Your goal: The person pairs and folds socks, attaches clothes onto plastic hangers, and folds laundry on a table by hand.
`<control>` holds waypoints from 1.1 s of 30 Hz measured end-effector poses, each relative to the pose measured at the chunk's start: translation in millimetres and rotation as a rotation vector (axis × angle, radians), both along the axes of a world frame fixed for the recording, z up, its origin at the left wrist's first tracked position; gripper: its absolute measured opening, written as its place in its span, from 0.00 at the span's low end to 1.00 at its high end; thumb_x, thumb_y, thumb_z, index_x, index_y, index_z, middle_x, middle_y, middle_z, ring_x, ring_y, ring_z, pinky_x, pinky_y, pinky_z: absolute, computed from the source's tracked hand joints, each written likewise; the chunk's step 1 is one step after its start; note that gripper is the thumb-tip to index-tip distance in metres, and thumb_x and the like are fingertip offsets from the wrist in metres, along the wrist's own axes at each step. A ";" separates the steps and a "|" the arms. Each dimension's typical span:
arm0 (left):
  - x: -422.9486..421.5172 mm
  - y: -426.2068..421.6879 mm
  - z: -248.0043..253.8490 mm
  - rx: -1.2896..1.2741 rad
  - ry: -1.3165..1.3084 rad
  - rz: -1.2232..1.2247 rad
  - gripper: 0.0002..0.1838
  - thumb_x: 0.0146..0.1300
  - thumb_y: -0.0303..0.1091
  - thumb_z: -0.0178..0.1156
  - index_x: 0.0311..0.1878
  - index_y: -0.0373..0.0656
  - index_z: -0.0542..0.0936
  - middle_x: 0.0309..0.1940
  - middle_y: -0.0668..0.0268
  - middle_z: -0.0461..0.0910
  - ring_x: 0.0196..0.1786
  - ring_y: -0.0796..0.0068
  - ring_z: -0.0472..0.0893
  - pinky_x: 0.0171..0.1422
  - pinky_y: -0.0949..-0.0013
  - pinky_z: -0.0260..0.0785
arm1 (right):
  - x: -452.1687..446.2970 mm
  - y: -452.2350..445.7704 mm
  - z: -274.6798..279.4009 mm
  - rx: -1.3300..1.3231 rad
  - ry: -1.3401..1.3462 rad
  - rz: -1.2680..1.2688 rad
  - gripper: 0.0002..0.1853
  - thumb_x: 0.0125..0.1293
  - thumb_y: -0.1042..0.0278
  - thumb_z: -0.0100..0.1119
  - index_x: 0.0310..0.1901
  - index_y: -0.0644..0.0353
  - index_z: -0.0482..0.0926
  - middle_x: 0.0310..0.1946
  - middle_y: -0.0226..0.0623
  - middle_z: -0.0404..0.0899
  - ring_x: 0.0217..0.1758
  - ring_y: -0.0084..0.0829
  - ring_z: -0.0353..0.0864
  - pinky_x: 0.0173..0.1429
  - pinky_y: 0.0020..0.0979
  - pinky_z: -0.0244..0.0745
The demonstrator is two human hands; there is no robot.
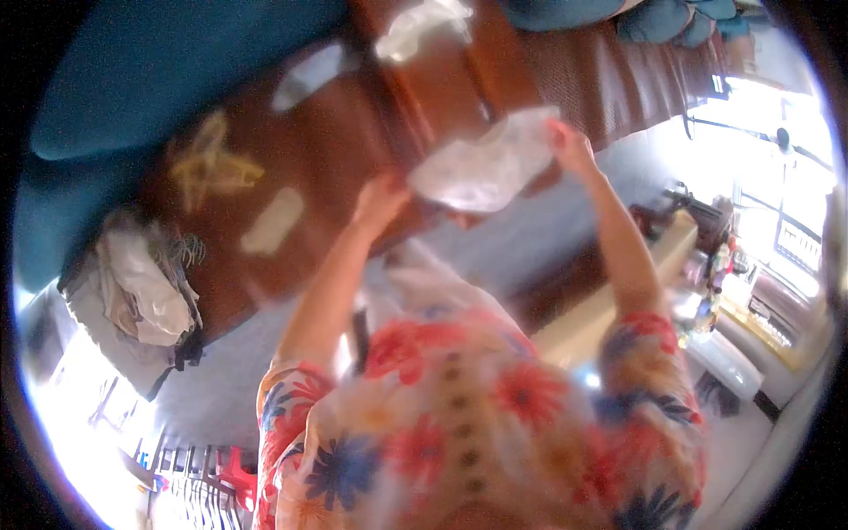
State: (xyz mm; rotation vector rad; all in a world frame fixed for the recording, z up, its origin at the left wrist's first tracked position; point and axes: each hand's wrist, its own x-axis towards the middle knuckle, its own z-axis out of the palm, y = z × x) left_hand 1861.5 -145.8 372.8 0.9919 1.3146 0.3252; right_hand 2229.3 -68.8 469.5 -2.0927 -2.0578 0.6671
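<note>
A soft white piece (486, 163), cloth or thin plastic, is stretched between my two hands above a brown table (327, 141). My left hand (382, 201) grips its left end, with the fingers blurred by motion. At the upper right, my right hand (572, 146) pinches the other end. Beyond it, a crumpled white piece (424, 28) lies on the reddish-brown raised part (459, 84) of the table. To the left of my left hand lie a pale oblong piece (274, 221) and some yellowish strips (216, 168).
Another pale piece (309, 75) lies near the blue cushioned seat (177, 71) at the far side. White and grey fabric (146, 291) is heaped at the table's left end. A cream ledge (609, 305) and cluttered shelf stand at right; a red chair (237, 477) is at lower left.
</note>
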 end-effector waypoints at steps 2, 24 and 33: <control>-20.0 -4.9 0.9 0.070 0.071 -0.043 0.19 0.53 0.37 0.59 0.49 0.44 0.73 0.34 0.70 0.77 0.35 0.79 0.75 0.35 0.70 0.69 | 0.5 -7.7 -6.4 0.001 -0.053 -0.072 0.18 0.52 0.68 0.55 0.48 0.52 0.72 0.38 0.40 0.78 0.37 0.36 0.78 0.43 0.33 0.71; -480.7 -138.4 -22.0 -0.221 0.983 0.318 0.24 0.55 0.35 0.50 0.57 0.47 0.63 0.47 0.53 0.73 0.50 0.55 0.73 0.50 0.60 0.68 | -387.5 -152.2 15.6 -0.338 0.200 0.301 0.10 0.58 0.71 0.55 0.41 0.62 0.76 0.31 0.32 0.79 0.32 0.20 0.76 0.38 0.23 0.72; -522.7 -153.6 3.9 -0.119 1.114 -0.034 0.14 0.57 0.36 0.46 0.36 0.42 0.80 0.39 0.57 0.78 0.44 0.60 0.78 0.46 0.62 0.69 | -446.9 -157.6 13.6 -0.404 0.191 0.357 0.09 0.58 0.71 0.55 0.40 0.62 0.76 0.29 0.32 0.78 0.30 0.20 0.76 0.35 0.23 0.71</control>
